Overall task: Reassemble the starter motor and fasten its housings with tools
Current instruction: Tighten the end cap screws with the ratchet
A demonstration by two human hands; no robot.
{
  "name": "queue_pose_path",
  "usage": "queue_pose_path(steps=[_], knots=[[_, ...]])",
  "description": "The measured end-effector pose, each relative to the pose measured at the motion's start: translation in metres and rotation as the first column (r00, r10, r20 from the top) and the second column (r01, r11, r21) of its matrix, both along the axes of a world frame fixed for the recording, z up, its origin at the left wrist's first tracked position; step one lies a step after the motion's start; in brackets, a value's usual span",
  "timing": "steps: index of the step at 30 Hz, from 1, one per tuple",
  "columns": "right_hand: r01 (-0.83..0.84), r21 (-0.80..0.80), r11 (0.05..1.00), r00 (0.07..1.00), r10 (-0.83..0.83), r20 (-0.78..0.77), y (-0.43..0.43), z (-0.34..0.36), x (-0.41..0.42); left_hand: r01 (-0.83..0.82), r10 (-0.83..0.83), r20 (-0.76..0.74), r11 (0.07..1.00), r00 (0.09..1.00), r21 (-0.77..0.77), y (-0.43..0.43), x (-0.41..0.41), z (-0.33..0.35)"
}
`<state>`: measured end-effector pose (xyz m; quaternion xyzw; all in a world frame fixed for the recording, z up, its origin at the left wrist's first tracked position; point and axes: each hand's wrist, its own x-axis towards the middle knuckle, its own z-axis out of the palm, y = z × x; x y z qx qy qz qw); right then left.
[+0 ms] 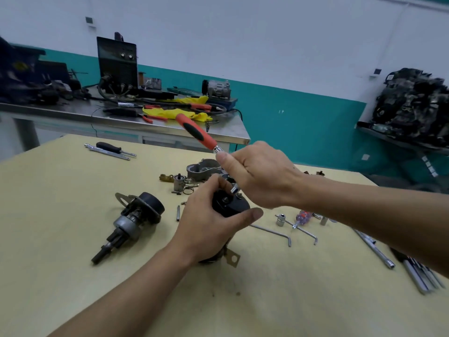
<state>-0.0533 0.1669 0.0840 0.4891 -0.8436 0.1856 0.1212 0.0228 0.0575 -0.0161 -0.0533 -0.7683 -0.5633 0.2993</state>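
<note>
My left hand [210,218] grips the black motor housing [230,206], which stands upright on the wooden table [73,276]. My right hand [257,176] holds a ratchet wrench by its head end; the red and black handle [196,131] points up and to the left. The socket [234,190] at the wrench's tip hovers just above a bolt on the housing's top cap. To the left lies the armature and drive gear assembly [134,221]. A grey aluminium end housing [202,167] lies behind my hands, partly hidden.
Small parts [179,182] sit behind the housing. Hex keys [274,232], a loose socket [281,219] and a small screwdriver [302,218] lie to the right, long extension bars [379,254] at the far right. A black screwdriver [109,147] lies far left. A steel bench [155,125] stands behind.
</note>
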Motion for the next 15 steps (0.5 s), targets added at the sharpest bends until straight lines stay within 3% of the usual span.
queue_pose_path(steps=[2, 6, 15], knots=[[-0.027, 0.008, 1.000, 1.000, 0.027, 0.014, -0.002, -0.002, 0.001, -0.019, 0.018, -0.024, 1.000, 1.000, -0.016, -0.001, -0.002, 0.001], [-0.068, 0.145, 0.987, 0.983, 0.091, -0.157, -0.004, -0.005, 0.001, 0.042, -0.042, -0.054, 0.999, 0.998, 0.010, -0.004, -0.008, -0.002], [-0.100, 0.196, 0.975, 0.929, 0.162, -0.331, -0.006, -0.001, 0.003, 0.069, -0.073, -0.071, 0.996, 0.995, -0.057, -0.010, -0.012, 0.000]])
